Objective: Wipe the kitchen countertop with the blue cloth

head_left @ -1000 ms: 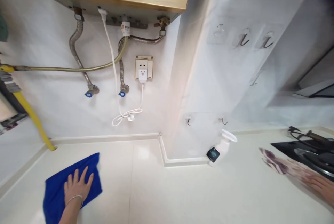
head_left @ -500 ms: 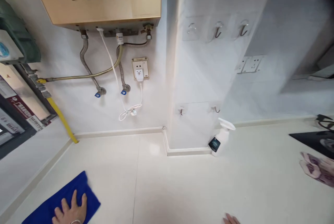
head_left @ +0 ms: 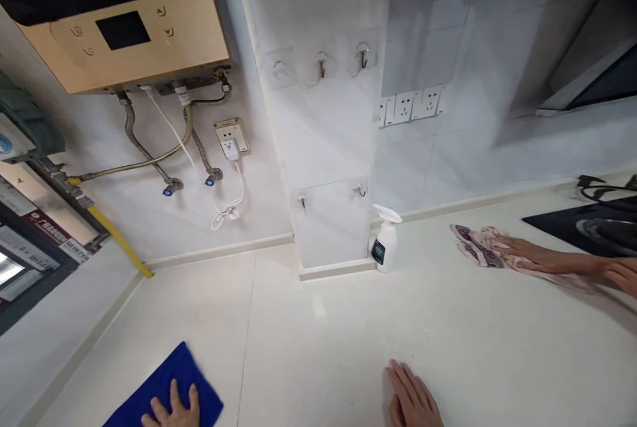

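My left hand (head_left: 174,410) lies flat on a blue cloth (head_left: 142,397) at the lower left, its fingers spread and pressing on the fabric. The cloth rests on the pale countertop (head_left: 308,341). At the bottom, right of centre, my right hand (head_left: 413,397) is stretched out over the bare countertop, holding nothing. Its fingers are extended and lie close to one another. Beyond it, against the base of the wall pillar, stands a white spray bottle (head_left: 387,244) with a dark label.
Another person's hand (head_left: 530,251) presses a pink patterned cloth (head_left: 472,244) on the counter at right, near a black cooktop (head_left: 597,225). A gold water heater (head_left: 164,49) with hoses hangs over the left counter. A yellow pipe (head_left: 119,238) meets the counter at far left.
The view has turned right. My right hand has come further into the frame, and the blue cloth sits slightly further right. The other person's pink cloth has moved left, towards the spray bottle.
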Motion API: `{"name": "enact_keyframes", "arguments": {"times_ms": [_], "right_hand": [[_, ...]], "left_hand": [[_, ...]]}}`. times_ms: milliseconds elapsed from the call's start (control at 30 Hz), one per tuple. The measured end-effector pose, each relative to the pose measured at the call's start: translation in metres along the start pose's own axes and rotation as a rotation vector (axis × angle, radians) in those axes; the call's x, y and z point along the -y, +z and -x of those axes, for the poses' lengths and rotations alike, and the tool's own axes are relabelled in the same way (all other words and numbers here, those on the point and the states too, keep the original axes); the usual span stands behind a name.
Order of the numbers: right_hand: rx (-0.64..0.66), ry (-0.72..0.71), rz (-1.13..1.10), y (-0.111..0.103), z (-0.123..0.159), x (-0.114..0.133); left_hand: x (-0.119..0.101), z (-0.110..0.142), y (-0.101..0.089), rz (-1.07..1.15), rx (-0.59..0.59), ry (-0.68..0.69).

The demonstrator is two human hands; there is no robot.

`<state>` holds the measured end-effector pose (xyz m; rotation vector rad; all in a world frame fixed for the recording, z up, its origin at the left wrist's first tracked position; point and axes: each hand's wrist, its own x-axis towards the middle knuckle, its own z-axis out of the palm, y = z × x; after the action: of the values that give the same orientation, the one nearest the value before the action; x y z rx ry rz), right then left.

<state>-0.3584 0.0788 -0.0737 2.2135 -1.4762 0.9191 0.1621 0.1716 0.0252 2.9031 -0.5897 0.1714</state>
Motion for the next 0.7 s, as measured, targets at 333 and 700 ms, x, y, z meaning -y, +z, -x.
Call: {"name": "enact_keyframes", "arguments": {"times_ms": [333,700], "right_hand": [[-0.040,-0.007,-0.008,-0.001,-0.001,0.005],[-0.007,-0.014,-0.037,0.001,0.003,0.003]], "left_hand": [[-0.078,0.145,0.003,-0.314,-0.039,0.390],[-0.154,0.275,0.017,0.180,0.301,0.790]]}}
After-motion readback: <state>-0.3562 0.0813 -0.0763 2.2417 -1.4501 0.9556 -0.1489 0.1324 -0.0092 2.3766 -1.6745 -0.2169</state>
